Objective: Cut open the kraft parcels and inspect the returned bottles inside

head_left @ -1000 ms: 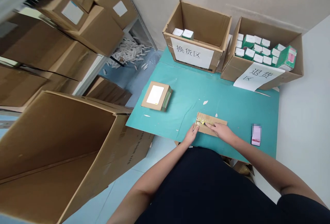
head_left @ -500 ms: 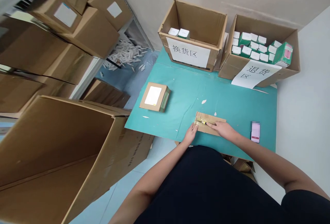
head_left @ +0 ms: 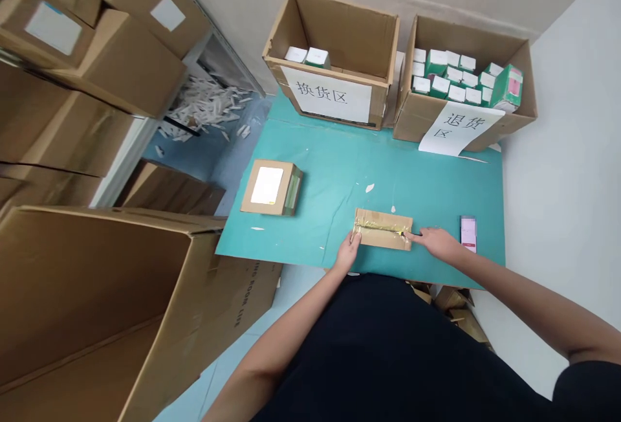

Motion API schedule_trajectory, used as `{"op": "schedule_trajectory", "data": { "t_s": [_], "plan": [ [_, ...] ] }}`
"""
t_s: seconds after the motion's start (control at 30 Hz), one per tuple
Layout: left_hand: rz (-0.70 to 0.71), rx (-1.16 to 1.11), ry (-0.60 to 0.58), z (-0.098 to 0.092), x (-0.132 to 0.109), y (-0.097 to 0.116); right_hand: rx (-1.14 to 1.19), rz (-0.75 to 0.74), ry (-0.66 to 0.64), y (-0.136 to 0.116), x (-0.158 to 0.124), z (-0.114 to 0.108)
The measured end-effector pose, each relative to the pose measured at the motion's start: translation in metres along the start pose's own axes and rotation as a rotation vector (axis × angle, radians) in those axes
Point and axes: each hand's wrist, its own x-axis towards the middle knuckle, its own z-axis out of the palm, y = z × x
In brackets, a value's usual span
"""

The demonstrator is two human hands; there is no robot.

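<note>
A small cardboard box (head_left: 383, 239) with clear tape along its top lies near the front edge of the green table. My left hand (head_left: 348, 252) grips its left end, thumb on top. In my right hand (head_left: 439, 243) is a box cutter (head_left: 403, 233), partly covered by the fingers, its tip at the right part of the tape. A dark line runs along the tape to the left of the tip.
A labelled carton (head_left: 272, 188) sits at the table's left, a phone (head_left: 468, 234) at the right. Behind stand two open boxes with paper signs, the left box (head_left: 383, 101) and the right box (head_left: 405, 127), both holding green-and-white packs. A large open carton (head_left: 194, 318) stands at left.
My right hand has drawn the box cutter rightward along the tape, from the left end of the box to near its right end. My left hand keeps hold of the box.
</note>
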Motion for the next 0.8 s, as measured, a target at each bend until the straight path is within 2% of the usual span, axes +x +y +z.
{"op": "schedule_trajectory", "data": {
  "t_s": [0.13, 0.3, 0.63, 0.8],
  "plan": [
    [-0.001, 0.014, -0.02, -0.003, -0.002, 0.005, -0.088, -0.001, -0.018, 0.01, -0.018, 0.002],
    [0.019, 0.055, -0.025, -0.003, -0.005, 0.013, -0.032, 0.034, 0.024, 0.017, -0.037, 0.006],
    [0.015, 0.093, -0.011, -0.004, -0.007, 0.018, 0.004, 0.116, 0.048, 0.014, -0.055, 0.017],
    [0.038, 0.102, -0.044, -0.006, -0.006, 0.022, 0.013, 0.146, 0.066, 0.014, -0.063, 0.026]
  ]
}}
